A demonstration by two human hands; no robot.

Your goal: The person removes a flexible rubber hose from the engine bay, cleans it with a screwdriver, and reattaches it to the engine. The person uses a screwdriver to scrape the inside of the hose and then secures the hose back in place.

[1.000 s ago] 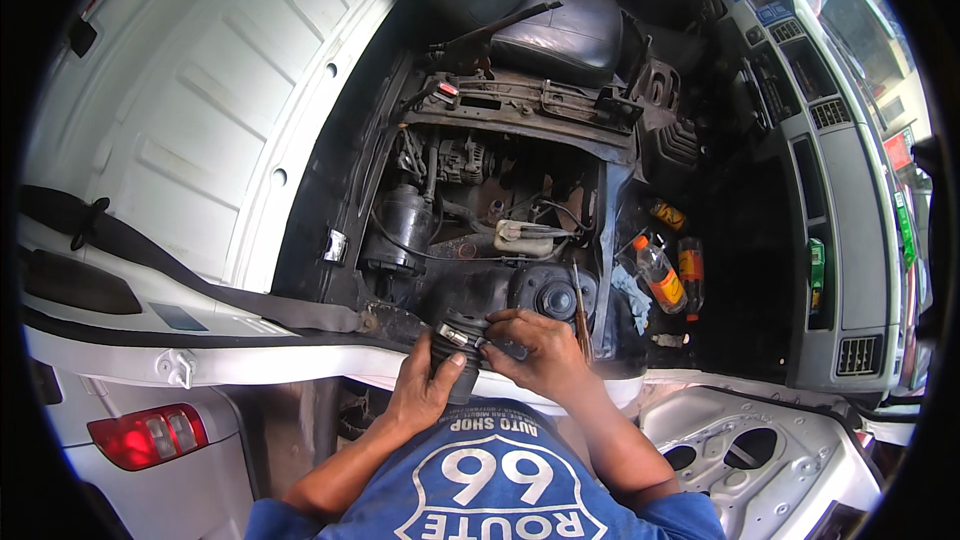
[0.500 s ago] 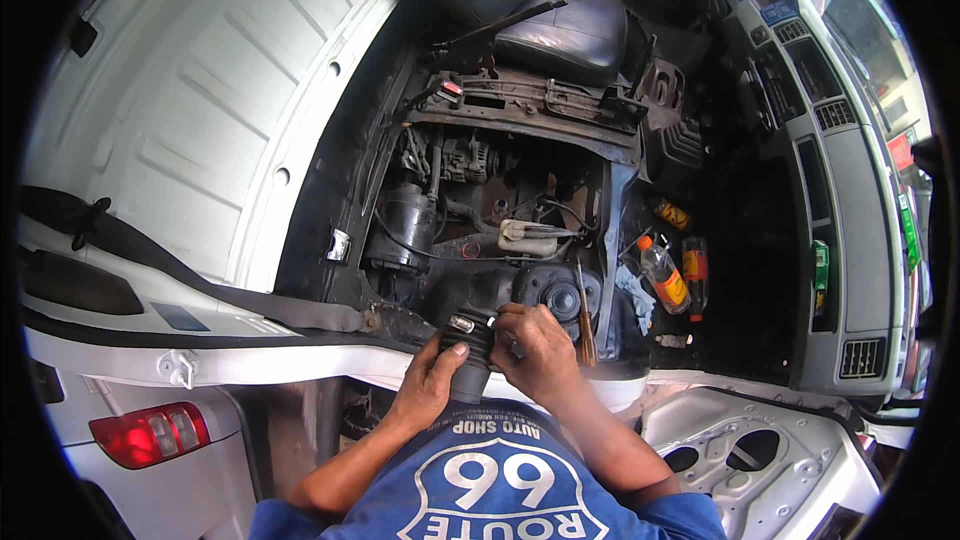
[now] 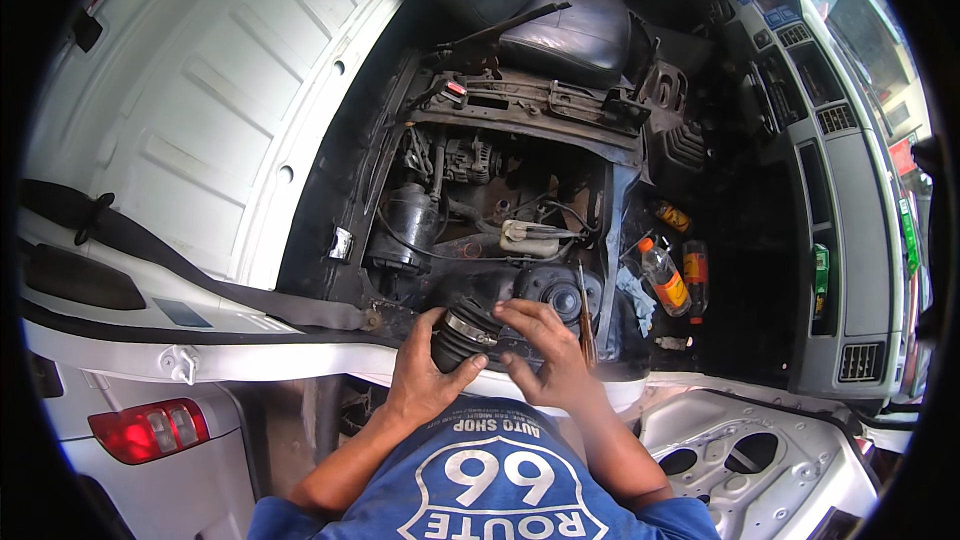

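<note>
A black ribbed rubber hose (image 3: 455,350) with a shiny metal clamp (image 3: 467,327) around one end is in front of my chest. My left hand (image 3: 420,378) is wrapped round its side, thumb toward the near end. My right hand (image 3: 548,358) has its fingers apart at the right of the hose, fingertips close to the clamp; whether they touch it I cannot tell. Just beyond both hands lies the exposed engine bay, with a round black cap-like part (image 3: 562,302) on its near side.
A long brush (image 3: 587,325) stands right of the round part. On the floor are an orange-capped bottle (image 3: 664,278), a dark bottle (image 3: 695,280) and a blue rag (image 3: 637,295). A black seat (image 3: 570,35) is beyond the bay; a seat belt (image 3: 200,275) runs along the left.
The hose has been tilted, so its clamped end now turns to the right. My right hand has let go and its fingers have spread; my left hand has shifted its grip slightly.
</note>
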